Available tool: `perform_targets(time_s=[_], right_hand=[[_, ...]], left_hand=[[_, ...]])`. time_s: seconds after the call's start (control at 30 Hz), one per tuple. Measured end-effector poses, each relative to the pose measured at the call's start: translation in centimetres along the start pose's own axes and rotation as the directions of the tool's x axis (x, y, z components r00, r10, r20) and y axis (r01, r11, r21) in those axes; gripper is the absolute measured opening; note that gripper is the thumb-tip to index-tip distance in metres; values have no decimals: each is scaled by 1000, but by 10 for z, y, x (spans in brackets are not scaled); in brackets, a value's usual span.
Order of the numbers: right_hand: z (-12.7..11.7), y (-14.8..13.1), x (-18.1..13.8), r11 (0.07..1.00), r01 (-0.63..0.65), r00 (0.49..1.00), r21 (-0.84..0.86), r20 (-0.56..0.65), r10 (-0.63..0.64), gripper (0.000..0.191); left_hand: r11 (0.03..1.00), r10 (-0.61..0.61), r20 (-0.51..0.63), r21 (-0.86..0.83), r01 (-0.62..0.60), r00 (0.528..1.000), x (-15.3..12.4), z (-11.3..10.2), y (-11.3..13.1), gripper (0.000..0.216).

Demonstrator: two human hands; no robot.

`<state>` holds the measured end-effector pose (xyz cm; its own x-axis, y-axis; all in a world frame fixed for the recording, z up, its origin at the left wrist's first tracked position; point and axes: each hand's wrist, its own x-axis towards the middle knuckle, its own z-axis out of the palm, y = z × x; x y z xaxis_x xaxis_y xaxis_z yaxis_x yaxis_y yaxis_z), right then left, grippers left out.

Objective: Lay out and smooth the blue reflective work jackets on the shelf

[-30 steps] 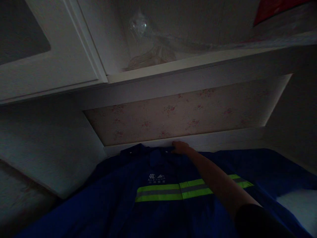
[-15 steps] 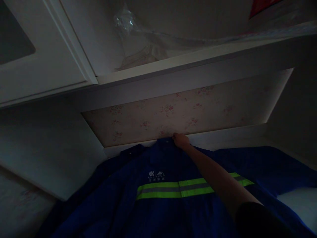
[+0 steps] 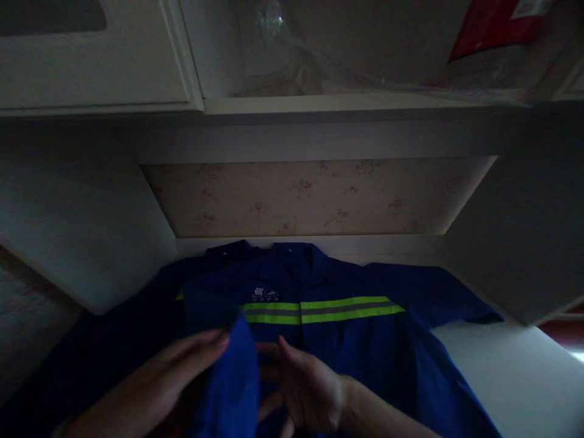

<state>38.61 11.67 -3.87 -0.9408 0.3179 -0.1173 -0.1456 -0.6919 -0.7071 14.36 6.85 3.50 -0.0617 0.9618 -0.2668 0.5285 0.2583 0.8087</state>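
Note:
A dark blue work jacket [image 3: 365, 328] with a yellow and grey reflective stripe [image 3: 337, 309] lies spread front-up on a white surface, its collar [image 3: 292, 255] against the back ledge. Near the bottom of the view, my left hand [image 3: 159, 383] holds a raised fold of the blue cloth [image 3: 232, 383]. Just right of that fold, my right hand [image 3: 301, 389] rests on the jacket's front with fingers curled around the cloth. The scene is dim, so the exact grip is hard to make out.
A floral-papered recess [image 3: 314, 198] backs the surface. Above it a white shelf [image 3: 347, 103] carries clear plastic wrap [image 3: 292, 55] and a red packet [image 3: 493, 24]. A white cupboard door [image 3: 91, 67] hangs at upper left. White side panels close in on both sides.
My right hand left the collar and drew back toward me. My left hand came into view and lifted a fold of the jacket. The view dropped and centred.

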Motion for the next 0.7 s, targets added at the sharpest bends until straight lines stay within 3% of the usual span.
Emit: perform_targets(time_s=[0.07,0.1,0.17,0.2,0.27,0.33,0.4,0.53,0.57,0.63,0.7], right_hand=[[-3,14,-25,998,52,974,43,-223,-42,75],[-9,18,-39,996,90,924,6,-374,-81,74],[-25,22,-67,984,130,780,-123,-599,-179,78],[-32,23,-81,979,124,730,-163,-653,-201,82],[-40,27,-105,989,72,721,-126,-679,-139,80],[-40,33,-123,1000,-4,757,-18,-653,-9,69],[-38,38,-136,998,-59,760,9,-648,51,60],[-53,36,-169,941,-233,686,-246,-728,-21,55],[-63,31,-181,924,-260,640,-281,-766,-53,52],[-88,16,-210,941,-197,459,-275,-874,-160,48],[-116,-4,-244,956,7,138,-293,-947,-291,45]], left_hand=[[994,-16,301,-101,48,954,9,37,21,60],[993,47,348,-121,-5,936,13,55,28,63],[979,201,325,-32,-201,924,24,84,32,61],[945,287,272,79,-318,919,30,95,27,57],[812,420,212,347,-470,882,41,110,6,52],[670,472,204,550,-499,858,53,118,-25,53],[579,474,215,654,-487,854,63,122,-55,56],[466,553,214,722,-512,805,74,127,-93,57],[446,578,207,731,-517,790,76,128,-97,57],[424,596,202,743,-518,777,79,130,-103,58],[421,583,212,747,-515,784,80,133,-106,59]])
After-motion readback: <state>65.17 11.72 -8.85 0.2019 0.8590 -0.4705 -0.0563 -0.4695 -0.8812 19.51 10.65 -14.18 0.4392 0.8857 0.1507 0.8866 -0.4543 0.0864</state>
